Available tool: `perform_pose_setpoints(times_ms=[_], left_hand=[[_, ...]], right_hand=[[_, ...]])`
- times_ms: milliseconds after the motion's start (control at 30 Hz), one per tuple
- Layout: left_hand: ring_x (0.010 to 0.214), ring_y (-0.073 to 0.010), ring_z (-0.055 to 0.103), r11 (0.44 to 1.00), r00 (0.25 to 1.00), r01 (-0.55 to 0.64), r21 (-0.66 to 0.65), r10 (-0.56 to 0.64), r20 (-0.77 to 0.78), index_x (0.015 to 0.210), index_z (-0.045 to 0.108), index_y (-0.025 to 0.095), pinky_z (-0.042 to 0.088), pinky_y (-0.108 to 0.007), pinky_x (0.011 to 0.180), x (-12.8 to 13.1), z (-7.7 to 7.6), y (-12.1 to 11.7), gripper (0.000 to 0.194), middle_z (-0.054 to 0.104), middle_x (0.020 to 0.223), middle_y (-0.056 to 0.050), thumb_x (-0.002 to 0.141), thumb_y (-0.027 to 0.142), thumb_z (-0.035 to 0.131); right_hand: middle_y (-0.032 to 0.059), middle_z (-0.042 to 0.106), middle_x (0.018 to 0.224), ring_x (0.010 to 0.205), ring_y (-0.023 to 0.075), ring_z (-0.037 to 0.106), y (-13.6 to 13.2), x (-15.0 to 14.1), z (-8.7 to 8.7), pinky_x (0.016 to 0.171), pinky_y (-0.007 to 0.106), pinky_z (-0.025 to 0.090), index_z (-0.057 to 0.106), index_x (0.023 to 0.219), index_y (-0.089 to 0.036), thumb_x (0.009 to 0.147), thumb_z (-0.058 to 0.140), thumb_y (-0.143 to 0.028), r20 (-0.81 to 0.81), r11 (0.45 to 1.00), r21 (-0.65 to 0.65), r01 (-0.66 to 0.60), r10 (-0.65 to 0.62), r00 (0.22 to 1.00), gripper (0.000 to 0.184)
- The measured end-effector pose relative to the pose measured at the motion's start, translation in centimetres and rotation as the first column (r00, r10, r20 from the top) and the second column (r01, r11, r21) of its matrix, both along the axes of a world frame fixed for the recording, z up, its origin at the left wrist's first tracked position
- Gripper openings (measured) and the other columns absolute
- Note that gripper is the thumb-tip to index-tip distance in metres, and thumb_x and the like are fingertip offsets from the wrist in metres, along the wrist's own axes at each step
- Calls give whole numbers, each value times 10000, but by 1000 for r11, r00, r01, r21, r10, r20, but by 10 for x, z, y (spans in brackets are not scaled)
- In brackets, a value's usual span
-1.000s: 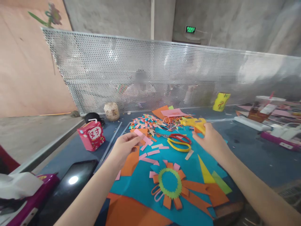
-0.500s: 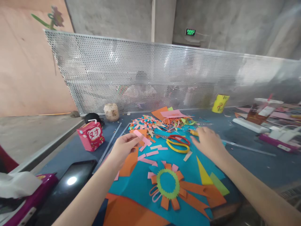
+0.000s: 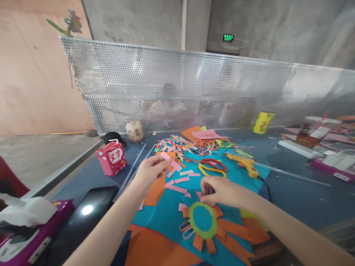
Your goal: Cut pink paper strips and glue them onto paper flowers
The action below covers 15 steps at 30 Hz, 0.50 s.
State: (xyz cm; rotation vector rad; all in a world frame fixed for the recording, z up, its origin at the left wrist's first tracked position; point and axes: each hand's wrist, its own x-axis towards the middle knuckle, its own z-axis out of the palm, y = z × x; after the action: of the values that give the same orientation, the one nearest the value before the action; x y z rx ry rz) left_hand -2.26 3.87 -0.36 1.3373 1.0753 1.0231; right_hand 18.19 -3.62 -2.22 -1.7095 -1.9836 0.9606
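My left hand (image 3: pixel 151 173) pinches a pink strip (image 3: pixel 166 157) between thumb and fingers, above the orange sheet. Curled and closed, my right hand (image 3: pixel 217 189) rests at the upper edge of a flower (image 3: pixel 191 217) that has a toothed green ring and orange and pink looped petals. Its fingertips cover the top petals, so what they grip there is hidden. Loose pink strips (image 3: pixel 182 180) lie between the hands on a blue sheet (image 3: pixel 166 218). Scissors (image 3: pixel 212 170) with red and yellow handles lie just beyond my right hand. A yellow glue gun (image 3: pixel 244 164) lies farther right.
A perforated metal screen (image 3: pixel 144 81) closes the table's far side, with people blurred behind it. To the left are a pink drink box (image 3: pixel 113 159), a black phone (image 3: pixel 91 207) and a power strip (image 3: pixel 47 236). A drink cup (image 3: pixel 312 131) stands right. Scraps (image 3: pixel 213 145) are heaped at the back.
My right hand has left the glue gun, now lying on the table, and moved left and nearer to the flower's top petals. My left hand still holds the pink strip.
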Motion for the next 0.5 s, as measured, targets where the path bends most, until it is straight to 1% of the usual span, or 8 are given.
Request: perform_pose_setpoints(times_ms=[100,200,267,333,367,400,500], left_hand=[[516,-83,476,1000,1000,7,-3,-7,18,612,588,147,338,-197,481,0,1,0,284,507,531,24,531,395,701],[571,-99,510,1000,1000,-3,-7,4,24,647,592,149,345,-196,496,0,0,1,280,540,584,7,543,388,694],[650,-117,542,999,999,-39,12,39,20,692,600,149,353,-195,518,-2,-2,2,274,579,663,-17,565,380,678],[729,-138,566,995,995,-93,33,92,33,706,592,150,361,-194,539,-3,-4,3,266,603,723,-37,591,380,658],[760,-149,577,993,992,-114,39,112,53,702,582,151,366,-194,545,-4,-5,4,260,613,738,-44,602,381,649],[788,-161,588,991,989,-123,43,119,82,701,571,153,372,-195,550,-5,-6,5,255,623,750,-52,614,382,640],[816,-178,614,990,979,-127,60,115,169,722,560,159,387,-194,542,-6,-9,7,247,652,788,-66,637,381,625]], right_hand=[[-34,568,595,561,132,567,1,3,-1,501,221,404,474,692,-198,695,586,-246,-125,999,-44,-12,7,992,122],[-38,541,609,581,121,551,3,4,-1,556,235,426,470,711,-187,711,590,-309,-287,997,-66,-29,9,958,171],[-43,515,612,595,102,526,5,5,0,586,226,420,464,721,-179,729,581,-339,-370,999,-48,-5,-14,929,199],[-48,491,625,602,88,504,8,6,0,573,206,405,462,738,-177,739,575,-371,-457,997,-41,61,-73,887,225],[-50,479,632,597,84,494,9,6,-1,555,200,401,461,756,-181,738,576,-388,-521,993,-56,99,-114,846,238],[-56,463,626,581,81,482,10,7,-2,534,198,401,457,775,-189,731,585,-402,-595,987,-87,132,-158,788,252],[-81,411,567,501,67,433,14,8,-5,491,201,417,435,804,-209,690,641,-384,-785,968,-201,149,-250,567,293]])
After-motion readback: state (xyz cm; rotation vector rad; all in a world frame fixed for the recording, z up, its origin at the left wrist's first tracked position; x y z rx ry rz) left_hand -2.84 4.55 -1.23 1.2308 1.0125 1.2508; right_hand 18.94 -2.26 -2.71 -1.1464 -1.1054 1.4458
